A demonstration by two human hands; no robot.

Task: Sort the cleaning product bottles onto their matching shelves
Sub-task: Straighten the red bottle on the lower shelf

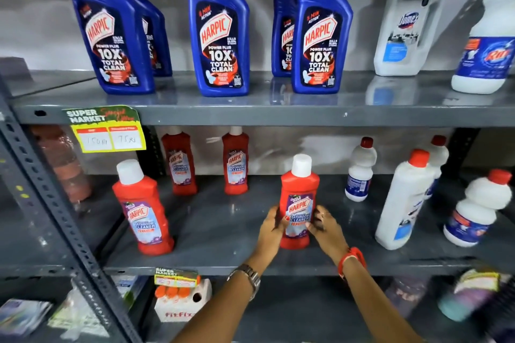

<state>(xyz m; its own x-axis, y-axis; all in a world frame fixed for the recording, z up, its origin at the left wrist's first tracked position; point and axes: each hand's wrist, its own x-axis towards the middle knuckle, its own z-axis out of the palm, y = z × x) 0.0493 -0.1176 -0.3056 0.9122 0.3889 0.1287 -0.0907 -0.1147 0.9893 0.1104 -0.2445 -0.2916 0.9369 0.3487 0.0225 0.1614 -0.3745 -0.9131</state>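
A red Harpic bathroom cleaner bottle point(299, 200) with a white cap stands upright on the middle shelf point(223, 231). My left hand point(271, 228) grips its left side and my right hand point(326, 227) presses its right side. Three more red Harpic bottles stand on the same shelf: one at the front left point(142, 209) and two at the back point(179, 164) point(235, 161). Several blue Harpic bottles point(218, 28) stand on the top shelf point(250, 114).
White bottles with red caps point(404, 200) point(479, 209) point(361, 170) fill the right of the middle shelf. White Domex point(409, 19) and Rin point(490, 36) bottles stand top right. A yellow price tag point(107, 131) hangs on the top shelf edge. The lower shelf holds a white box point(181, 303).
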